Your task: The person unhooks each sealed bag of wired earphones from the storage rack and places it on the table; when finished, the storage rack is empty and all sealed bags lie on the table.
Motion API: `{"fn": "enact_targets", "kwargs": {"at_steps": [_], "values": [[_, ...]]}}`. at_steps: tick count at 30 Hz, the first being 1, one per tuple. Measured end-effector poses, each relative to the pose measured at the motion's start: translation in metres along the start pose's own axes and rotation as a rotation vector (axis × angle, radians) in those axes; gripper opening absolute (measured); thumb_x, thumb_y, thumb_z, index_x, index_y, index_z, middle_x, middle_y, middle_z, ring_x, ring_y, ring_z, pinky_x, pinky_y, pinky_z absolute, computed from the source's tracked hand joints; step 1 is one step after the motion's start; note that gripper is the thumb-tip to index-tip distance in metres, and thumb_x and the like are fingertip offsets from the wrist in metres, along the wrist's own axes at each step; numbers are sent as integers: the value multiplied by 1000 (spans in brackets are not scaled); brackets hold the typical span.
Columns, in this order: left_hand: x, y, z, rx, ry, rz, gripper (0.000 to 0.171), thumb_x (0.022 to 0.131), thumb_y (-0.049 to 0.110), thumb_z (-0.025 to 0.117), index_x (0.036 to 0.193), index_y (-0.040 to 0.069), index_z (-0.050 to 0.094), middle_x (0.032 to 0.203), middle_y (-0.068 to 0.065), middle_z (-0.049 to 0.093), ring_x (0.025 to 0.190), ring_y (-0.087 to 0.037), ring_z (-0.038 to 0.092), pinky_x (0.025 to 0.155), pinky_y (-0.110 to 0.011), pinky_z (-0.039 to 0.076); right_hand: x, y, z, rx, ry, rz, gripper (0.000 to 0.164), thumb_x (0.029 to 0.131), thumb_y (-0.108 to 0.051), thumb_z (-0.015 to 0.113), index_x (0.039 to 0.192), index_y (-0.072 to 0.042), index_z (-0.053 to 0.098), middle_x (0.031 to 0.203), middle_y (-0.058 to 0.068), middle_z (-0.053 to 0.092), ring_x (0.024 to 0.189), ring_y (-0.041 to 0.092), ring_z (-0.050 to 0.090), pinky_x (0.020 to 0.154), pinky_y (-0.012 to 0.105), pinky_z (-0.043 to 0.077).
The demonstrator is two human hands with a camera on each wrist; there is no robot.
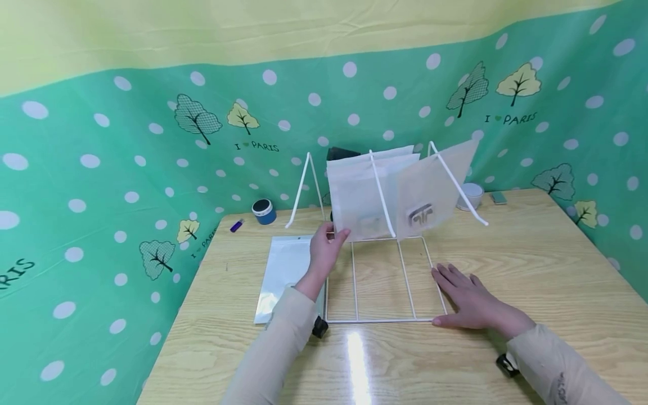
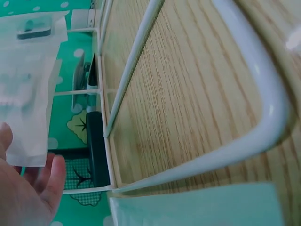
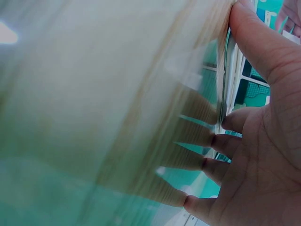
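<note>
A white wire rack [image 1: 381, 321] with upright bent dividers stands on the table. My left hand [image 1: 324, 250] pinches the lower left corner of a translucent white bag [image 1: 349, 197], thumb in front and fingers behind. The left wrist view shows this bag [image 2: 33, 117] with blurred shapes inside it. Another translucent bag [image 1: 440, 185] leans to its right, with a dark-marked item showing through. My right hand [image 1: 468, 301] rests palm down on the table, fingers spread straight at the rack's right side. A flat pale plastic bag [image 1: 283, 270] lies left of the rack, partly under my left forearm.
A blue cylinder with a dark top [image 1: 264, 212] and a purple USB stick [image 1: 237, 225] sit at the back left. Behind the bags rises a black object [image 1: 343, 153]. A white round container [image 1: 471, 198] and small green box [image 1: 498, 197] are at the back right.
</note>
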State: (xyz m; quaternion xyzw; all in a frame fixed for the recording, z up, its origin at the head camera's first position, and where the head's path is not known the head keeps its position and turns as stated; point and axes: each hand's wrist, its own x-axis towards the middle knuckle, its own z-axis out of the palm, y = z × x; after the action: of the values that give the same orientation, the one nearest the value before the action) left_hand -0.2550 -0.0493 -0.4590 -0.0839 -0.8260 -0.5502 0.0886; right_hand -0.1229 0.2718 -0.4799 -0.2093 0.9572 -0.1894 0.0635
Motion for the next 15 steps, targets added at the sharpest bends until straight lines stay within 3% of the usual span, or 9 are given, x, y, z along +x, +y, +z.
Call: {"fn": "enact_targets", "kwargs": {"at_steps": [6, 11, 15], "values": [[-1, 3, 0, -15, 87, -6, 39, 89, 36, 72, 104, 4, 56, 100, -7, 59, 93, -21, 59, 80, -33, 52, 0, 1, 1, 0, 1, 7, 110, 75, -69, 68, 149, 4, 32, 154, 27, 26, 140, 51, 19, 100, 76, 18], [1, 6, 2, 4, 70, 17, 32, 89, 34, 72, 101, 4, 65, 100, -7, 61, 94, -21, 60, 83, -34, 51, 0, 1, 1, 5, -8, 20, 110, 75, -69, 68, 149, 3, 31, 155, 27, 25, 140, 50, 18, 101, 76, 17], [2, 8, 4, 16, 19, -10, 33, 90, 38, 70, 102, 7, 69, 99, -5, 65, 95, -19, 61, 83, -33, 52, 0, 0, 1, 7, -10, 23, 110, 74, -69, 68, 149, 3, 32, 155, 27, 25, 140, 50, 18, 101, 76, 17]]}}
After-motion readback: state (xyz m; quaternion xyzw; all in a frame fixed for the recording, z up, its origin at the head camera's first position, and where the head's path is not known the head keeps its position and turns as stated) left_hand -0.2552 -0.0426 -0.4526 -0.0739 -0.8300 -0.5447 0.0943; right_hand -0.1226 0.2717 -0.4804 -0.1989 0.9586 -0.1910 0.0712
